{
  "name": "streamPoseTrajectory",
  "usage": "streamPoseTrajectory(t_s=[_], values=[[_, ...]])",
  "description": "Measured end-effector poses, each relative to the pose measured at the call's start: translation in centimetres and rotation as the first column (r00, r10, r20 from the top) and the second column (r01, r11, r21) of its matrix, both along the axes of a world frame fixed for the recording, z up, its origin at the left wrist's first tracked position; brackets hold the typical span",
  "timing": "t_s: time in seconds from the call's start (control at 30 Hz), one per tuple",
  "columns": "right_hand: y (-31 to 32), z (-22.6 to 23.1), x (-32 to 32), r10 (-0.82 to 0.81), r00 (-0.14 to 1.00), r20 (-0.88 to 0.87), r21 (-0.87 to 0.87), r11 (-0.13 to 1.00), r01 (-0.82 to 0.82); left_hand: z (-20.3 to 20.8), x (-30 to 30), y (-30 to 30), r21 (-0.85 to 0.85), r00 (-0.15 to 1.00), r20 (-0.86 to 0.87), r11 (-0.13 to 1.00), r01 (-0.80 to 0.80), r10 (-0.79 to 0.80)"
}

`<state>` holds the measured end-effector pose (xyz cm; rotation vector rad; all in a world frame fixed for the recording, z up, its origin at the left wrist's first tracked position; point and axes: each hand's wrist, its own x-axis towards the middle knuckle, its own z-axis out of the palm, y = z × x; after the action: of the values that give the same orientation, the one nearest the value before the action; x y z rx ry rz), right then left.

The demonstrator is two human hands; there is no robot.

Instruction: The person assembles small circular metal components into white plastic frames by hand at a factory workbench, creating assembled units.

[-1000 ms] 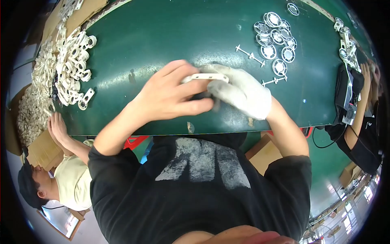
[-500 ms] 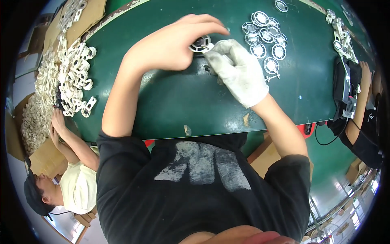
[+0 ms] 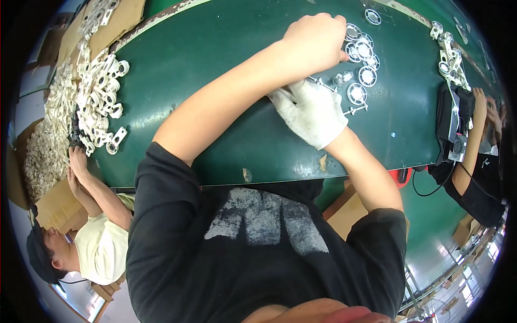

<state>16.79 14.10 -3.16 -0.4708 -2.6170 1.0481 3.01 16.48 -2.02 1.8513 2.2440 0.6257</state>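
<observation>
My left hand (image 3: 316, 43), bare, reaches across to the right, over the left side of a cluster of round spoked rings (image 3: 364, 51). Its fingers curl down at the rings; whatever lies between them is hidden. Beneath my left forearm is my right hand (image 3: 312, 114) in a white glove, its fingers bent and partly covered. What the glove grips cannot be made out. A thin pale rod (image 3: 323, 83) shows at the glove's upper edge. Close to both hands, a tilted ring (image 3: 343, 77) looks blurred. Another ring (image 3: 357, 93) lies right of the glove, above a small rod piece (image 3: 356, 110).
Heaped white plastic parts (image 3: 99, 102) cover the green table's left end, near a co-worker's hands (image 3: 78, 161). A single ring (image 3: 372, 16) lies far off. More white parts (image 3: 451, 59), a black bag (image 3: 444, 116) and another person's arm (image 3: 473, 140) are at right.
My left hand has left the spoked ring it held near the glove and moved right to the cluster. My gloved hand has dropped slightly nearer; the ring between the hands is no longer visible.
</observation>
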Motion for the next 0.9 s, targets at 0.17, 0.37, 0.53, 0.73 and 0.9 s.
streamPoseTrajectory(t_s=[0.17, 0.37, 0.53, 0.73, 0.9], values=[[-0.1, -0.7, 0.4, -0.059, 0.992, -0.110, -0.045, 0.998, 0.055, 6.8, -2.0, -3.6, -0.172, 0.691, 0.709, 0.985, -0.025, 0.141], [-0.4, 2.2, -0.2, 0.004, 0.986, 0.166, -0.098, 0.995, 0.012, 0.7, -6.0, -14.6, 0.123, 0.877, 0.389, 0.928, -0.352, 0.281], [-0.6, 2.2, -0.2, 0.010, 0.964, 0.264, -0.014, 1.000, -0.007, -1.9, -7.2, -19.4, 0.126, 0.882, 0.257, 0.891, -0.436, 0.395], [-0.8, 1.5, -0.7, -0.061, 0.952, 0.299, 0.026, 0.998, 0.055, -0.2, -6.7, -22.2, 0.096, 0.994, -0.033, 0.990, -0.102, 0.106], [-0.9, 2.1, -1.3, -0.010, 0.953, 0.303, -0.022, 1.000, 0.018, -1.2, -6.9, -23.1, 0.087, 0.996, 0.032, 0.992, -0.089, 0.087]])
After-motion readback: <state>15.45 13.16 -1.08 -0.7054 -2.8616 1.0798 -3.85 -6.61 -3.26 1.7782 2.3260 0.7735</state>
